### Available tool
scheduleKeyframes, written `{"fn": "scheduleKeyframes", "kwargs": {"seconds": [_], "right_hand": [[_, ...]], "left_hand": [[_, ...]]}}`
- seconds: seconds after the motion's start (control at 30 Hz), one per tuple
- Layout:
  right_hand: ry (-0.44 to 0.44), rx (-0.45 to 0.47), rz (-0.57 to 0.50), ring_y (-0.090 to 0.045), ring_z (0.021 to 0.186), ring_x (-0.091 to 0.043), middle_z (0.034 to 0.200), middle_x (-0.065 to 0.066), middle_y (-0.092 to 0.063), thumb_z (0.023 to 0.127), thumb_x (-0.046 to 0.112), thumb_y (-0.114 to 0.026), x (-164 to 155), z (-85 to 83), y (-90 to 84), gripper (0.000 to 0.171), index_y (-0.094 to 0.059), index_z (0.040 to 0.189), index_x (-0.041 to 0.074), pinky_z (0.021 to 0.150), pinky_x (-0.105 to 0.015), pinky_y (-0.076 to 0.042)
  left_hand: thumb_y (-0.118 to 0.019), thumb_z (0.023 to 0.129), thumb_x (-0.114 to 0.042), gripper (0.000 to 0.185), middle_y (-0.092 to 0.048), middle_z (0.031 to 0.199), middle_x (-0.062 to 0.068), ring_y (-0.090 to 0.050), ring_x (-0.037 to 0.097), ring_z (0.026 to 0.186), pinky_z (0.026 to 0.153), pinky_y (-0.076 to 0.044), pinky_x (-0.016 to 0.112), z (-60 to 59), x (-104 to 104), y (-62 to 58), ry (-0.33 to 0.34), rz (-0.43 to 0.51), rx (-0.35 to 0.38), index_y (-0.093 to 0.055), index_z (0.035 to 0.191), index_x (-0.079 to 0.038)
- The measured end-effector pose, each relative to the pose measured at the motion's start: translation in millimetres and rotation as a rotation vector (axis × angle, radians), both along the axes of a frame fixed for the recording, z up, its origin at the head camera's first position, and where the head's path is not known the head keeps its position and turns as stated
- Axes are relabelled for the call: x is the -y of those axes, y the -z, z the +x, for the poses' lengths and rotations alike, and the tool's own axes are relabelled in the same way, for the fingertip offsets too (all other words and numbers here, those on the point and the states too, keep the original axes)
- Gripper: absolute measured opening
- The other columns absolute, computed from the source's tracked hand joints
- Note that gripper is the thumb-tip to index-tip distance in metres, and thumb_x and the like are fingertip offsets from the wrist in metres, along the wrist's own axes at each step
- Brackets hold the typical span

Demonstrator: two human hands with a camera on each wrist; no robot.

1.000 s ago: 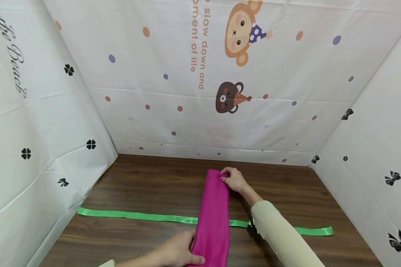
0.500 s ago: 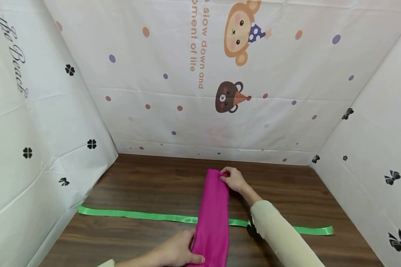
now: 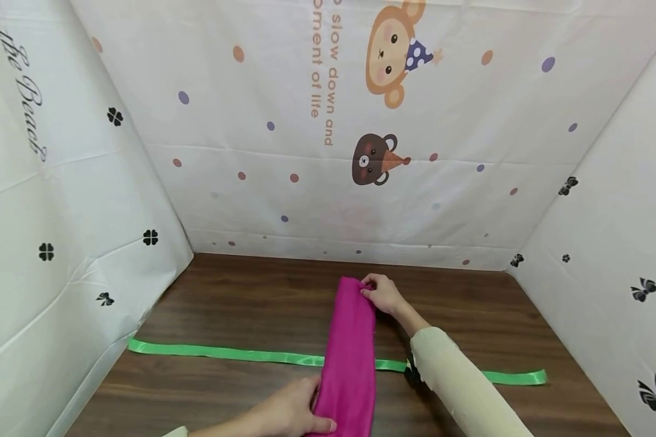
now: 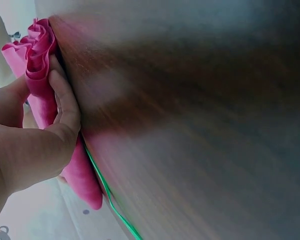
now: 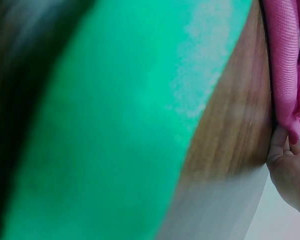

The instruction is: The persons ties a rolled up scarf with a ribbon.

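A long magenta folded cloth (image 3: 350,358) lies lengthwise on the wooden table, its layered folds showing at the near end in the left wrist view. My left hand (image 3: 290,408) grips that near end, thumb on top and fingers under the left side. At the far end, my right hand (image 3: 384,294) pinches the right corner between thumb and fingers; the right wrist view shows the fingertips on the cloth's ribbed edge (image 5: 285,65). Beneath the cloth a green satin ribbon (image 3: 224,352) runs crosswise, partly hidden by the cloth and my right forearm.
The dark wooden table (image 3: 262,285) is bounded at the back by a white printed sheet (image 3: 224,200) with cartoon animals. Similar white sheets with black clovers and bows stand at the left and right. The ribbon fills much of the right wrist view, blurred and close.
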State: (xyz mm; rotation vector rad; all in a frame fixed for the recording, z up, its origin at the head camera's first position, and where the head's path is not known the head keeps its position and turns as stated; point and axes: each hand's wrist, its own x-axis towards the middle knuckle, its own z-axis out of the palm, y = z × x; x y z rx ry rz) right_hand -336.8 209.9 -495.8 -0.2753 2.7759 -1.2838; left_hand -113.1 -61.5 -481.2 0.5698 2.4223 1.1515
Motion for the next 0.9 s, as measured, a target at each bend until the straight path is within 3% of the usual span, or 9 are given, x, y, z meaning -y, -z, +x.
{"fn": "scheduleKeyframes", "kwargs": {"seconds": [0.27, 0.63, 0.9], "right_hand": [[0.006, -0.014, -0.005, -0.059, 0.085, -0.02, 0.097, -0.007, -0.066, 0.1, 0.007, -0.07, 3.4, 3.8, -0.7, 0.013, -0.072, 0.113, 0.005, 0.074, -0.033, -0.051], [0.009, -0.038, 0.058, -0.059, 0.088, -0.02, 0.098, -0.006, -0.066, 0.101, 0.01, -0.071, 4.4, 3.7, -1.3, 0.013, -0.072, 0.113, 0.006, 0.078, -0.036, -0.051], [-0.018, -0.044, 0.065, -0.06, 0.091, -0.021, 0.1, -0.007, -0.068, 0.102, 0.012, -0.07, -2.2, 7.2, -4.8, 0.015, -0.073, 0.115, 0.005, 0.081, -0.037, -0.051]], "left_hand": [[-0.09, 0.085, -0.025, 0.042, -0.065, 0.087, -0.013, -0.062, 0.001, 0.081, 0.075, -0.054, 0.029, 0.7, 2.0, 0.0, 0.003, 0.026, 0.026, -0.065, 0.116, -0.014], [-0.091, 0.083, -0.024, 0.034, -0.064, 0.078, -0.009, -0.062, 0.003, 0.072, 0.066, -0.052, 0.027, 1.5, 5.2, -0.7, -0.019, 0.101, 0.053, -0.064, 0.101, -0.015], [-0.085, 0.09, -0.024, 0.039, -0.067, 0.087, -0.008, -0.064, 0.004, 0.08, 0.073, -0.054, 0.029, 0.8, 3.5, -8.8, 0.03, 0.092, 0.102, -0.062, 0.118, -0.009]]}}
